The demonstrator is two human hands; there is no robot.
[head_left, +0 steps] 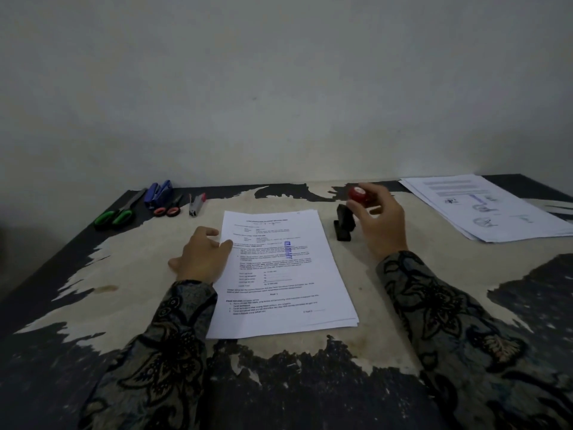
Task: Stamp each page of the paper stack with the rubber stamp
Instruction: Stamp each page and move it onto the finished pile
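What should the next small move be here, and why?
Probably the left hand slides the top page off the stack: it already carries a blue stamp mark, the hand rests on its left edge, and the right hand holds the stamp off the paper.

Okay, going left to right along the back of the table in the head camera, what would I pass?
Green-handled scissors → blue stapler → red-handled scissors → grey staple remover → red round-topped rubber stamp held by the right hand → white stamped paper pile.
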